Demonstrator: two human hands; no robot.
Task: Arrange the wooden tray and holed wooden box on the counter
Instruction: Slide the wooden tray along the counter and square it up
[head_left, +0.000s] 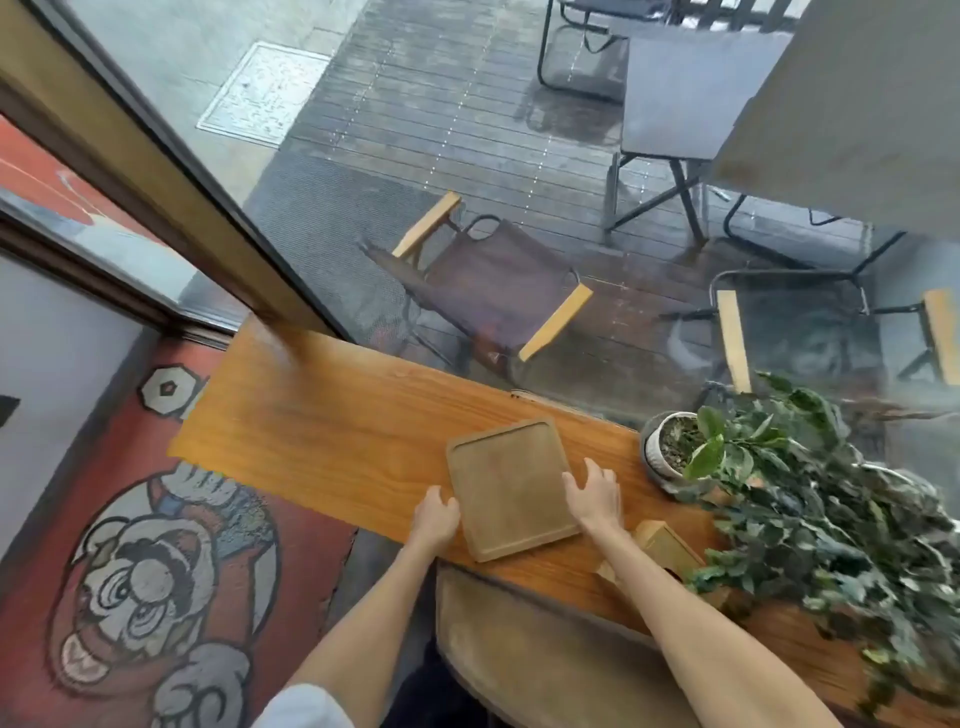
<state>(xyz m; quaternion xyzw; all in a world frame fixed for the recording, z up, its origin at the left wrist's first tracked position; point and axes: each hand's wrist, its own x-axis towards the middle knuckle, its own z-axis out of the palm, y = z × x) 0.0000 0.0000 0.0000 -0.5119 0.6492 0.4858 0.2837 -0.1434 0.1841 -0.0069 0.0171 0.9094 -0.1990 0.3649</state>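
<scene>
A square wooden tray (506, 483) with a low rim lies flat on the orange-brown wooden counter (332, 426), turned a little askew. My left hand (436, 517) grips its near-left edge. My right hand (592, 493) rests on its right edge with the fingers spread over the rim. A light wooden box (667, 543) stands on the counter just right of my right forearm, partly hidden by the arm and by leaves; its holes cannot be made out.
A white pot (667, 449) with a leafy plant (831, 519) stands at the counter's right and spreads over it. A window pane rises behind the counter, with chairs and a table outside. A stool seat (530, 649) sits below the near edge.
</scene>
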